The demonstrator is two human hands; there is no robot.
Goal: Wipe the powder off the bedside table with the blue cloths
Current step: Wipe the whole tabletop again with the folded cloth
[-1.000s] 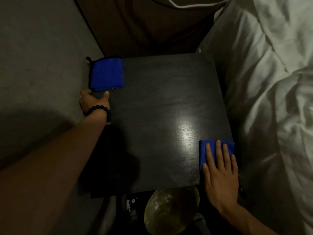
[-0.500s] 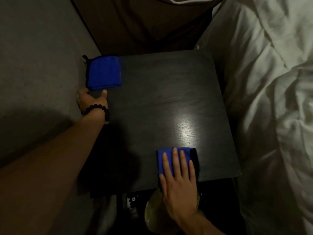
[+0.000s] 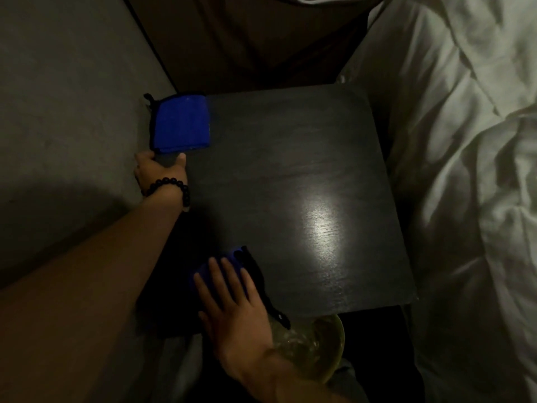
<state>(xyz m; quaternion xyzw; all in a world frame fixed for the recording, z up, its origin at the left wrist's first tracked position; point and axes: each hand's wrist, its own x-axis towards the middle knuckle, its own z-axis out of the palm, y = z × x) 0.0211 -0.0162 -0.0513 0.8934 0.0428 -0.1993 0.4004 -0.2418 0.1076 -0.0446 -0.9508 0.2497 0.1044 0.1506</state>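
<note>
Cloths in bright blue sit at two corners of the dark bedside surface [image 3: 290, 158]. One folded blue cloth [image 3: 181, 123], a neat rectangle with a black stitched edge and a small black loop at its far left corner, lies at the far left corner of the top, against the grey wall [image 3: 64, 91]. The left hand [image 3: 158, 171] is just below it at the left edge of the surface, thumb tip touching the cloth's near edge. The other fingers are hidden over the edge, so whether they curl around the tabletop or hang loose cannot be told. A black beaded bracelet [image 3: 170, 187] circles that wrist.

The second blue cloth [image 3: 229, 261] lies near the front left of the surface, mostly covered by the right hand [image 3: 232, 301], which presses flat on it with straight, slightly spread fingers. Its black-edged border trails out to the right of the hand toward the front edge.

The top is square, nearly black, with fine wood grain and a soft sheen where light pools right of centre. Any powder is too faint to pick out in this dimness. Rumpled white bedding [image 3: 465, 170] runs along the right side. A rounded, glossy yellowish object [image 3: 316, 344], possibly glass, shows below the front edge.
</note>
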